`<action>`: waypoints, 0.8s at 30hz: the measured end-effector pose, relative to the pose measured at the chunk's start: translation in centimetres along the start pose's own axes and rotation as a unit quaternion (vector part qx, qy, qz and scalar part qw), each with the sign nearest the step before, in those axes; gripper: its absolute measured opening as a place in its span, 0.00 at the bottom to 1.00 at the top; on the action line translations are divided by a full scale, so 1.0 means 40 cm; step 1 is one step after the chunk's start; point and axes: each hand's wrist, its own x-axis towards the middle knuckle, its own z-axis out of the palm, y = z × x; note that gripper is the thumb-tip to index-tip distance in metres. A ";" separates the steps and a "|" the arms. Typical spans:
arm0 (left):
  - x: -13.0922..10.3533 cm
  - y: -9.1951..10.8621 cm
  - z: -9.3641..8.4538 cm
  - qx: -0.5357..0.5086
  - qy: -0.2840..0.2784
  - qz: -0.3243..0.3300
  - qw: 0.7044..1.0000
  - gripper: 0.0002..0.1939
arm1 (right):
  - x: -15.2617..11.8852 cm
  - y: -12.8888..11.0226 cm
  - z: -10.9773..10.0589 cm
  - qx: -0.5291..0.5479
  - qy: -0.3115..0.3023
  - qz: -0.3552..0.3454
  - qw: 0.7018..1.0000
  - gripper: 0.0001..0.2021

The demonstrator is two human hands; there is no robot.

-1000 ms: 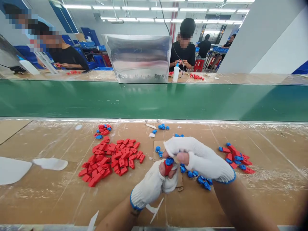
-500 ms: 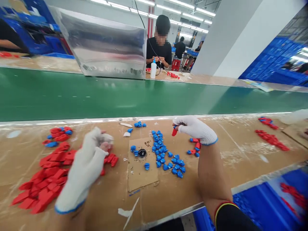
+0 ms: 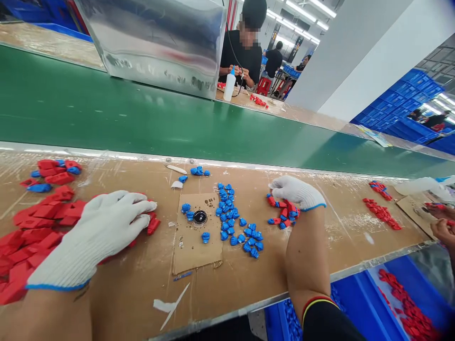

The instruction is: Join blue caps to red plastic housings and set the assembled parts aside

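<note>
My left hand [image 3: 106,227], in a white glove, lies spread over the right side of a pile of red pieces [image 3: 37,237]; what is under its palm is hidden. My right hand [image 3: 296,192], also gloved, is above a small group of red-and-blue pieces [image 3: 284,213], its fingers bent and their tips partly hidden. Between the hands, a cardboard sheet [image 3: 197,258] bears a round black dish [image 3: 199,217] and a few blue pieces. Many blue pieces [image 3: 227,208] lie along the sheet's right side.
A green belt [image 3: 159,123] runs behind the brown table [image 3: 263,279]. Across it stand a metal panel [image 3: 159,42], a white bottle [image 3: 230,85] and a seated person. At right, a co-worker's hands are near another cardboard piece [image 3: 414,213]. Blue bins [image 3: 369,303] sit below the table edge.
My left hand has turned palm down and spread over the red pile. My right hand has lowered to the red-and-blue group; the red piece at its fingertips is no longer distinct. The view has tilted.
</note>
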 end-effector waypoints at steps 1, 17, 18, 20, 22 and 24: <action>-0.002 0.001 0.003 0.001 0.002 0.011 1.000 0.19 | 0.007 -0.039 0.010 -0.005 -0.006 -0.021 1.000 0.06; -0.009 0.000 -0.018 -0.030 -0.077 0.053 0.995 0.19 | 0.131 -0.228 0.141 -0.012 0.074 -0.205 0.976 0.16; -0.011 0.002 -0.018 -0.035 -0.072 0.053 0.995 0.18 | 0.135 -0.226 0.147 -0.002 0.073 -0.209 0.975 0.16; -0.012 0.005 -0.016 -0.047 -0.058 0.048 0.996 0.16 | 0.138 -0.217 0.151 0.020 0.074 -0.216 0.973 0.18; -0.009 0.008 -0.015 -0.055 -0.052 0.042 0.996 0.16 | 0.133 -0.202 0.142 0.045 0.079 -0.225 0.970 0.19; -0.005 0.013 -0.022 -0.058 -0.054 0.038 0.996 0.16 | 0.118 -0.188 0.123 0.076 0.094 -0.236 0.964 0.19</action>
